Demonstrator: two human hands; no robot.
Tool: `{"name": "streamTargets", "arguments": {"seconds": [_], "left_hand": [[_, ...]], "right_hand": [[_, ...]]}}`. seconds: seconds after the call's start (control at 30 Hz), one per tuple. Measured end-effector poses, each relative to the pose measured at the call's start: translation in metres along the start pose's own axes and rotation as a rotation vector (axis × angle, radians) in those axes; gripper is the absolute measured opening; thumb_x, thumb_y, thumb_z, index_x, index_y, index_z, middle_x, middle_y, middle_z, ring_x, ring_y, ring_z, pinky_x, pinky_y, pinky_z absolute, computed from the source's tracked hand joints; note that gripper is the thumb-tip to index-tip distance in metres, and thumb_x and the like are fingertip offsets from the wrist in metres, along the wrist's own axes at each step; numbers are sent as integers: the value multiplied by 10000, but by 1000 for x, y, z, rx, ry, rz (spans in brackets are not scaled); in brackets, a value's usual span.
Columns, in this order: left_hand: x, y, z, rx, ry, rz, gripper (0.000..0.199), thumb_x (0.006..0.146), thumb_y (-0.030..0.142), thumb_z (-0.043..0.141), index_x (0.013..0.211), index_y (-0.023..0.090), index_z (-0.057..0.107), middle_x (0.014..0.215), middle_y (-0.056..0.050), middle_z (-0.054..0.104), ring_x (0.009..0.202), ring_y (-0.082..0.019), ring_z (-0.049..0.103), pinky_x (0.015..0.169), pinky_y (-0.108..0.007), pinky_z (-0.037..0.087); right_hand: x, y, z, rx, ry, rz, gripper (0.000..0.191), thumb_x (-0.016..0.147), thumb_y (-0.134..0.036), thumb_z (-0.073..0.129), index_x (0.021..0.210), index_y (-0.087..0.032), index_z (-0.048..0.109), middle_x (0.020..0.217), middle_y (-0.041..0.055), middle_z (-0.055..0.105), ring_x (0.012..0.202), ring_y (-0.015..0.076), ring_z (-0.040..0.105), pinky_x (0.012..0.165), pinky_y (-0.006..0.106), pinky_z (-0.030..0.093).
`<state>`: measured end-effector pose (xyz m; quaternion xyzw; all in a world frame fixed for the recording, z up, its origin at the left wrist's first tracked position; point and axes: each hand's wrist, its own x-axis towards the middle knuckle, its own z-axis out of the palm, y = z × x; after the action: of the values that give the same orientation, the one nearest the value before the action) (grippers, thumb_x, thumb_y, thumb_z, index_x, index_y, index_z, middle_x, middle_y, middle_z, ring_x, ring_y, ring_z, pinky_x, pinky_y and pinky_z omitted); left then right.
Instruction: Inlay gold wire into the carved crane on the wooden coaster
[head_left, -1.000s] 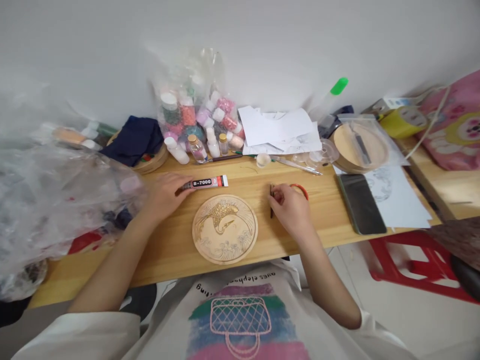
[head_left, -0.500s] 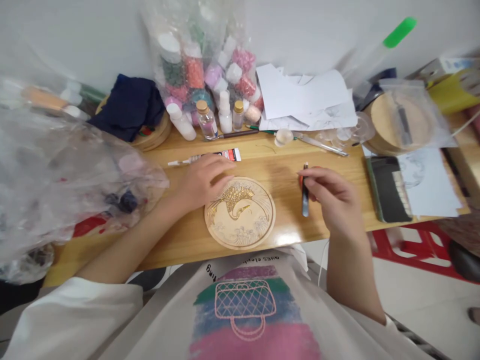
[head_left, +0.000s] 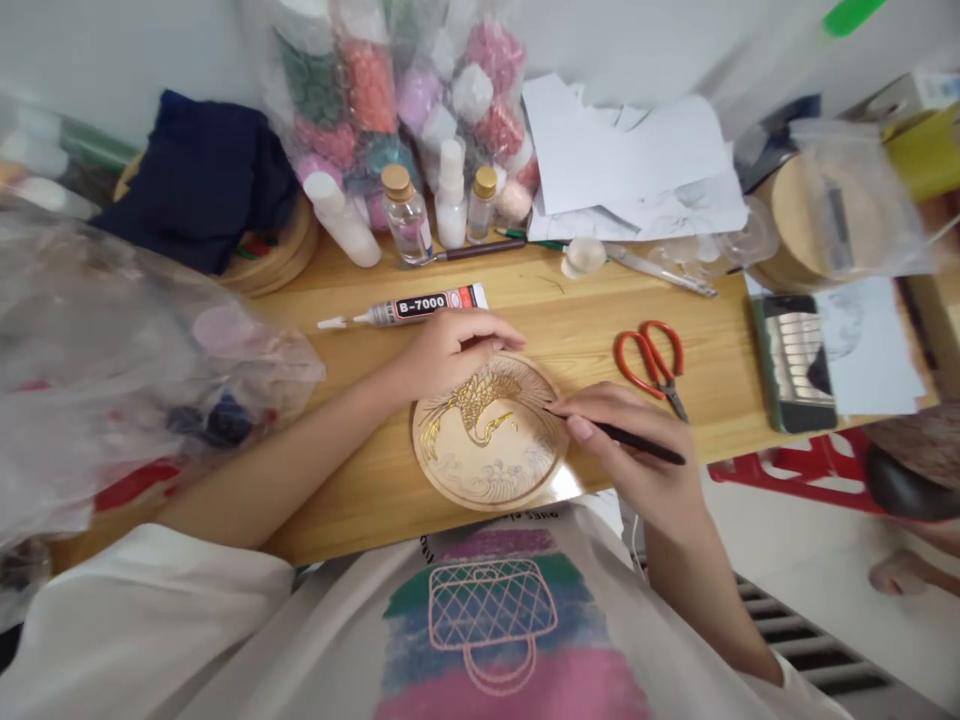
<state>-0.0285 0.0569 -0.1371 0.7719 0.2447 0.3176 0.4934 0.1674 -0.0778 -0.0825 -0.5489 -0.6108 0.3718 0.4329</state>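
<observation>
A round pale wooden disc (head_left: 499, 470) lies near the table's front edge, with a crane in gold lines and thin drawn waves. My left hand (head_left: 461, 352) rests over its upper left rim, fingers stretched loosely to the right and holding nothing. My right hand (head_left: 626, 440) is closed on dark tweezers (head_left: 645, 443), whose tip is at the disc's right side. Whether anything is between the tips is too small to tell. Behind my left hand lies a B-7000 glue tube (head_left: 424, 305). Red-handled pliers (head_left: 654, 365) rest on the table beyond my right hand.
Small bottles (head_left: 409, 222) and bagged colourful jars (head_left: 371, 90) stand at the back. White papers (head_left: 630, 180) lie behind a craft knife (head_left: 660, 273). A phone (head_left: 796, 365) is at the right, a plastic bag (head_left: 150, 350) at the left. Another person's hand (head_left: 904, 573) shows at the lower right.
My right hand has moved left to the disc with the tweezers, now pointing toward it, and the pliers are uncovered. My left hand has shifted slightly right. The view has shifted closer to the table.
</observation>
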Motion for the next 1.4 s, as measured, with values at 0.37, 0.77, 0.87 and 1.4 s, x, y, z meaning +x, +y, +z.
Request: {"name": "streamTargets", "arguments": {"seconds": [0.37, 0.77, 0.87, 1.4], "left_hand": [[-2, 1, 0, 68, 9, 49, 266, 882, 86, 510, 948, 200, 742, 959, -16, 784, 870, -133, 732, 791, -255, 580], [-1, 4, -1, 93, -4, 13, 227, 883, 131, 544, 913, 228, 748, 926, -1, 771, 852, -156, 728, 759, -256, 551], [-1, 5, -1, 100, -6, -33, 187, 888, 190, 559, 896, 233, 741, 912, -3, 764, 852, -169, 726, 766, -281, 556], [-1, 3, -1, 84, 16, 36, 254, 831, 82, 493, 817, 198, 720, 763, -4, 732, 696, -128, 675, 628, -247, 515]], "right_hand": [[-31, 2, 24, -153, 104, 197, 178, 803, -161, 759, 958, -249, 750, 899, 10, 780, 830, 165, 734, 763, 303, 613], [-31, 3, 29, -211, 118, 110, 184, 822, -123, 720, 950, -252, 747, 927, 33, 775, 888, 187, 728, 795, 344, 620], [-30, 3, 30, -217, 115, 102, 177, 825, -121, 716, 942, -250, 749, 918, 31, 777, 881, 185, 732, 793, 338, 623], [-19, -2, 47, -204, 224, 6, 262, 811, -69, 714, 992, -258, 735, 963, 26, 765, 892, 167, 721, 788, 317, 611]]}}
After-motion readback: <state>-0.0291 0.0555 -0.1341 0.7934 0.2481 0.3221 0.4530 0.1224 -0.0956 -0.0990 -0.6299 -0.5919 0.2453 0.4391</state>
